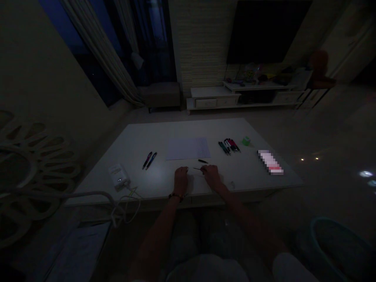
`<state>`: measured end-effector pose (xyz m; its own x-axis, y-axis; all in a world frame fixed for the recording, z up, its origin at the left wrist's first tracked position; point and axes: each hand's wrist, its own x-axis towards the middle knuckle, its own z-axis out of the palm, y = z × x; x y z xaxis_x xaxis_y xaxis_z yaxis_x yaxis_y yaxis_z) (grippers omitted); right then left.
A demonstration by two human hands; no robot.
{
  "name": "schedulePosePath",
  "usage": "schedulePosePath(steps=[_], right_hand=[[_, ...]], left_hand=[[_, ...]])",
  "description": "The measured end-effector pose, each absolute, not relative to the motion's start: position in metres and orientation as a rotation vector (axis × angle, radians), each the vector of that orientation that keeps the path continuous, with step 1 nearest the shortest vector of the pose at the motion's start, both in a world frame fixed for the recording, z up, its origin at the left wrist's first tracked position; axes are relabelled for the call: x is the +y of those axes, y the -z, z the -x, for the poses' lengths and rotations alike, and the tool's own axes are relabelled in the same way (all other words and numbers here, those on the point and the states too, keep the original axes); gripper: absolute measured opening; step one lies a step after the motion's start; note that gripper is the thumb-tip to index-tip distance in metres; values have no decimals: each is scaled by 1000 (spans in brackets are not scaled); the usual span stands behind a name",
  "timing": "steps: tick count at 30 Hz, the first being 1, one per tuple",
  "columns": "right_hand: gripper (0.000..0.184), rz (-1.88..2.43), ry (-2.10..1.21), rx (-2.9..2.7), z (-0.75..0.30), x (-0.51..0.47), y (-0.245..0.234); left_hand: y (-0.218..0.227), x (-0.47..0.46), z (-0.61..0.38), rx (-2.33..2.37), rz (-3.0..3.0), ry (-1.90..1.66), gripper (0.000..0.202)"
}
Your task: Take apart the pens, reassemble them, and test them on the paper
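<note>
Near the front edge of the white table (141, 135), both hands are close together. My right hand (210, 176) pinches a thin dark rod (197, 169), which looks like a pen refill and points left. Closed just left of its tip is my left hand (181, 179); whatever its fingertips hold is too small and dark to name. A short dark pen part (203, 161) lies just beyond the hands. Behind it is a sheet of paper (188, 149) with lines along its right side. Two pens (149, 161) lie to the left, and several pens (229, 146) form a row at the right.
A green object (246, 141) and a phone (270, 162) sit at the table's right. A white box (118, 176) with a cable (133, 192) is at the left. One small clear piece (232, 184) lies near the front edge. A tub (315, 235) stands at the lower right.
</note>
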<state>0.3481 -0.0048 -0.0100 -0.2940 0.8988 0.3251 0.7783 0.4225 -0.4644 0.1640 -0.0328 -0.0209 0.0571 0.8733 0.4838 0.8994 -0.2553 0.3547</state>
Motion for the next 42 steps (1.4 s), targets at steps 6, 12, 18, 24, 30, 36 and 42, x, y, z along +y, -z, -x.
schedulePosePath(steps=[6,12,18,24,30,36,42], right_hand=[[15,1334,-255,-2188,-349,-2,6],[19,1302,-257,-2212,-346,-1,1],[18,1319,-241,-2163,-350,0,-2],[17,1260,-358,-2283,-337,0,-5],[17,1218,-651,-2203,-327,4,-11],[17,1208,-988,-2044,-331,1,-18],[23,1141,-1220,-1837,-339,15,-15]], left_hand=[[24,-32,-164,-1830,2275,953,29],[20,-35,-165,-1787,2355,867,29],[18,-34,-165,-1868,2310,855,30],[14,-38,-169,-1754,2462,635,24],[12,-39,-172,-1760,2408,512,15],[11,-39,-174,-1699,2436,471,17],[12,-37,-171,-1703,2447,463,15]])
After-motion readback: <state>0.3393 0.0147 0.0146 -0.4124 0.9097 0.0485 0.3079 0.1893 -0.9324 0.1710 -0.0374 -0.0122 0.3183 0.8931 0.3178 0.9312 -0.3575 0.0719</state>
